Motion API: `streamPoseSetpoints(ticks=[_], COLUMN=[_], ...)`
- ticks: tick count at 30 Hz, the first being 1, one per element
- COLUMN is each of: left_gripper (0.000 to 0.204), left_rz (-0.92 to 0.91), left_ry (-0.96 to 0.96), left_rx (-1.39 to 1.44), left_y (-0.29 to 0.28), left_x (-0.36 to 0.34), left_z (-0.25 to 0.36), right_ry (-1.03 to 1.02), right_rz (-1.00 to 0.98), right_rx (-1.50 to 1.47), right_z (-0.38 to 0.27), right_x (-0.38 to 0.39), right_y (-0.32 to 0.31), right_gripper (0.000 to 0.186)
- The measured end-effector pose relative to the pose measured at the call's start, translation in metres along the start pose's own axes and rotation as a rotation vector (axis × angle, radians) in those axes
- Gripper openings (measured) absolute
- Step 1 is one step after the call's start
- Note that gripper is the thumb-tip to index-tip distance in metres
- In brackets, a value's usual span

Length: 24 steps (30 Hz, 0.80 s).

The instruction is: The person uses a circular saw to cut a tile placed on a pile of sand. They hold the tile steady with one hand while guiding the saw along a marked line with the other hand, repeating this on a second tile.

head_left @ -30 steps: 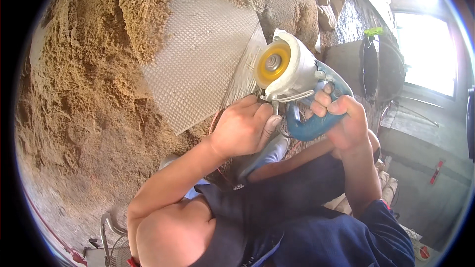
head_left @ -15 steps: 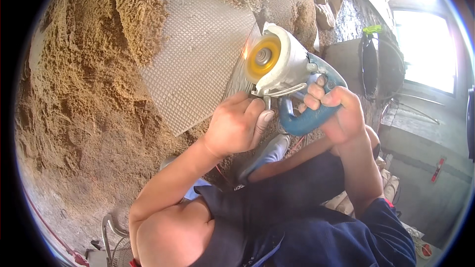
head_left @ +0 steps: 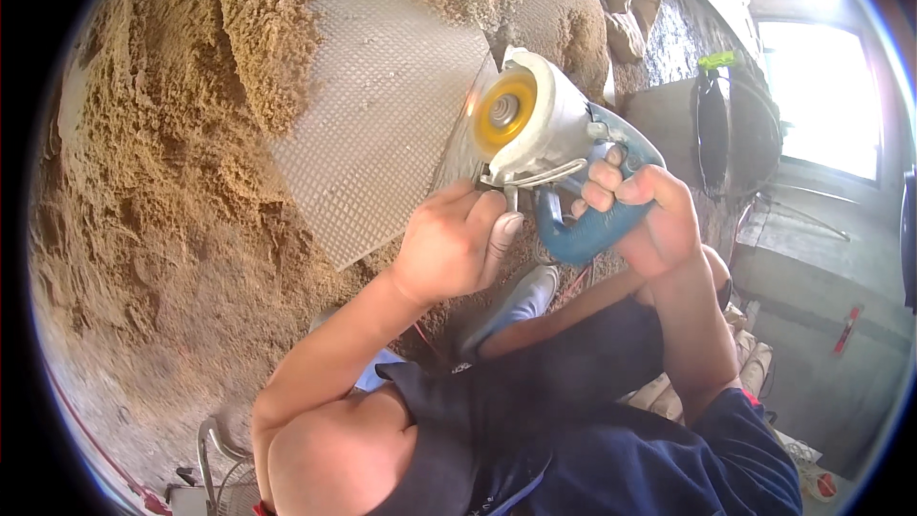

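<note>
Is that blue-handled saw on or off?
On, it seems: an orange glow shows where the circular saw meets the textured tile.

Left hand (head_left: 453, 245) curled, elbow (head_left: 275, 399) bent outward; right hand (head_left: 657, 220) in a firm wraparound grip.

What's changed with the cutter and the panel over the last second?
The cutter moved left and slightly away from the person, toward the textured panel, both hands moving with it. An orange glow now shows beside the wheel. Nothing was released: the left hand stays on the metal rod, the right hand on the blue handle.
</note>
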State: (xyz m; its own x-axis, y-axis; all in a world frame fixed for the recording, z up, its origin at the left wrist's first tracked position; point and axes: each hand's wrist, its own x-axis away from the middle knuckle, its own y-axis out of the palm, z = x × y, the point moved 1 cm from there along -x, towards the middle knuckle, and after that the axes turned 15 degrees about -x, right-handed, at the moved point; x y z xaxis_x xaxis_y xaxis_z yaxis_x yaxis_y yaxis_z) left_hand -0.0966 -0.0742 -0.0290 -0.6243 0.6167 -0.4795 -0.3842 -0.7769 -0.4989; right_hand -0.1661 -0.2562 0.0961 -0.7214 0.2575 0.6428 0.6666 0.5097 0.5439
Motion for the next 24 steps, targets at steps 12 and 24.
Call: streamPoseSetpoints(ticks=[12,24], left_gripper=[0.02,0.021], left_rz=[-0.01,-0.001], left_ry=[0.015,0.005], left_rx=[0.058,0.01], left_y=[0.014,0.003], left_x=[-0.002,-0.007], left_z=[0.0,-0.005], right_ry=[-0.015,0.006], right_rz=[0.017,0.0], right_rx=[0.007,-0.007], right_z=[-0.007,-0.004], right_x=[0.008,-0.004], right_y=[-0.009,0.003], right_gripper=[0.027,0.029])
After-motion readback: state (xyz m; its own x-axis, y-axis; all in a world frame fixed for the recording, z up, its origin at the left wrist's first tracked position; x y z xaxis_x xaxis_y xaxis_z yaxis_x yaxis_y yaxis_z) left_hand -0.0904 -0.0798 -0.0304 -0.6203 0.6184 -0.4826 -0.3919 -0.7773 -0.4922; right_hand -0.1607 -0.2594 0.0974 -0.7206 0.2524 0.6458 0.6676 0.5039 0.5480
